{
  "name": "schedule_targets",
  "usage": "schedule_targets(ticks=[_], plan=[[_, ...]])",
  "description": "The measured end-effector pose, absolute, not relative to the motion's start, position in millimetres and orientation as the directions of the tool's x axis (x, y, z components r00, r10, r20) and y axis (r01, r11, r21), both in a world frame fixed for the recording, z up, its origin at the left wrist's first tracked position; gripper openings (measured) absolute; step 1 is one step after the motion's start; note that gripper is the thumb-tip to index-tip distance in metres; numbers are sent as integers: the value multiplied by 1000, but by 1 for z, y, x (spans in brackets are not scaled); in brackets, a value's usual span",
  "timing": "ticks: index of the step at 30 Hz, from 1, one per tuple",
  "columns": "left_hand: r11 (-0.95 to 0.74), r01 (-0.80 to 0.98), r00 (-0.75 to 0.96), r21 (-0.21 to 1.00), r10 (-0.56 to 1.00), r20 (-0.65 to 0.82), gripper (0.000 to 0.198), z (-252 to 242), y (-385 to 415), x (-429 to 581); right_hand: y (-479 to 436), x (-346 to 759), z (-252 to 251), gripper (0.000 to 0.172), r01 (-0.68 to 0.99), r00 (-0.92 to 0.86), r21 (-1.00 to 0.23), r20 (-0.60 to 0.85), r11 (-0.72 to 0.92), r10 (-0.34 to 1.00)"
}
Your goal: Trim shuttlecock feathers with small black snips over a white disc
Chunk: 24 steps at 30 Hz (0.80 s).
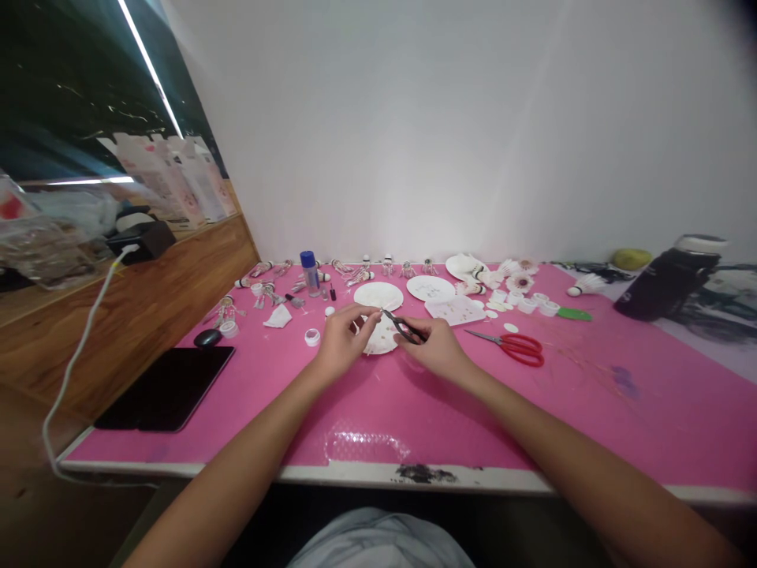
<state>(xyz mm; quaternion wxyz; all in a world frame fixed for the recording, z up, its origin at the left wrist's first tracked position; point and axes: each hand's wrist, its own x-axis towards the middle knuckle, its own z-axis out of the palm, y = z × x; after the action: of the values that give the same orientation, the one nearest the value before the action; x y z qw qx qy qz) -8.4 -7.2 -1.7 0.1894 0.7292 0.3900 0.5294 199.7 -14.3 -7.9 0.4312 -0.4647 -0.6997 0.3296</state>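
My right hand (pixel 438 347) is wrapped round the dark handles of a pair of pliers (pixel 403 323). Their tip points left and meets the fingertips of my left hand (pixel 341 335). Those left fingers are pinched together on something too small to make out. Both hands are above a white round plate (pixel 378 341) with tiny pieces on it. Just behind it lies another white plate (pixel 367 297). To the right of my right hand, red-handled scissors (pixel 520 349) rest on the pink tabletop (pixel 367 406).
Several shuttlecocks (pixel 587 285) lie along the back. A blue-capped bottle (pixel 309 274), small white jars (pixel 549 308) and a white tray (pixel 454 310) surround the plates. A black tablet (pixel 169 386) is at left, a dark flask (pixel 668 280) at right. A white wall (pixel 414 134) rises behind.
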Motion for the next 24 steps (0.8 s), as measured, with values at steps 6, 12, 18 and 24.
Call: schedule_targets(ticks=[6,12,18,24], plan=[[-545,251,92,800,836,541,34,0,-9,-7,-15,201,-4,42,357,-239,-851,316,385,918],[-396,26,60,918,917,394,38,1,1,-10,-4,210,-10,45,376,-244,-811,380,448,892],[-316,-73,193,946,926,324,40,1,3,-13,1,219,-10,46,399,-261,-743,470,538,843],[-291,-72,257,954,919,299,39,2,0,-14,-1,220,-6,46,401,-302,-712,492,577,817]])
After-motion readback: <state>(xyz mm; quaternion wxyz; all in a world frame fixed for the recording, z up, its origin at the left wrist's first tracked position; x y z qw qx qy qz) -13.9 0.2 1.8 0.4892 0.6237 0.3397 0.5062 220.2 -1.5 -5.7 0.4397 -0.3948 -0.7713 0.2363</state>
